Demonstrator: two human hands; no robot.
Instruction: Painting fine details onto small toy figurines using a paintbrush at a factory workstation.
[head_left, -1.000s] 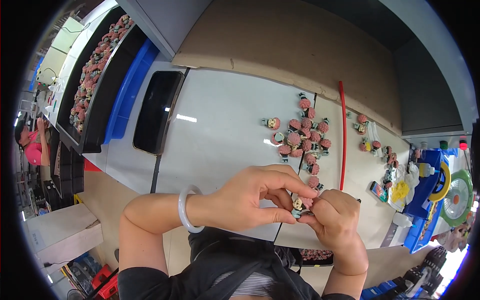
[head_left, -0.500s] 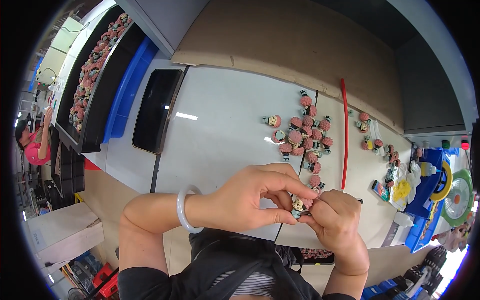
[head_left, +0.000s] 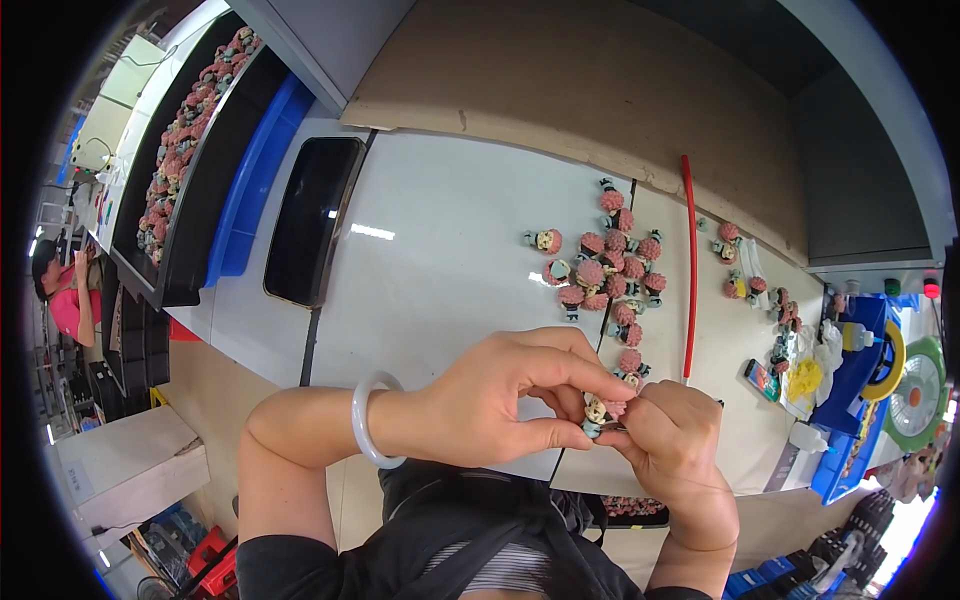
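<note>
A small figurine [head_left: 597, 410] with pink bumpy hair, a pale face and a light blue-green body is pinched between the thumb and fingers of my left hand [head_left: 500, 395]. My right hand [head_left: 670, 430] is closed right against it, thumb and curled index finger meeting at the figurine's side. A thin, shiny metal tool [head_left: 612, 428] shows by the right thumb; most of it is hidden in the fist, so its kind is unclear. Beyond my hands, a cluster of similar figurines [head_left: 614, 262] lies on the white tabletop [head_left: 440, 230].
A black phone [head_left: 315, 220] lies left, beside a blue bin [head_left: 262, 165] and a black tray [head_left: 190, 235] full of figurines. To the right are a red rod [head_left: 689, 270], more figurines [head_left: 733, 255], a green fan [head_left: 915, 395] and a blue rack [head_left: 845, 420]. Another person [head_left: 72, 295] sits far left.
The figurine has turned slightly between my fingers; both hands stay in nearly the same place. At far left, the other person's head and raised hand have shifted.
</note>
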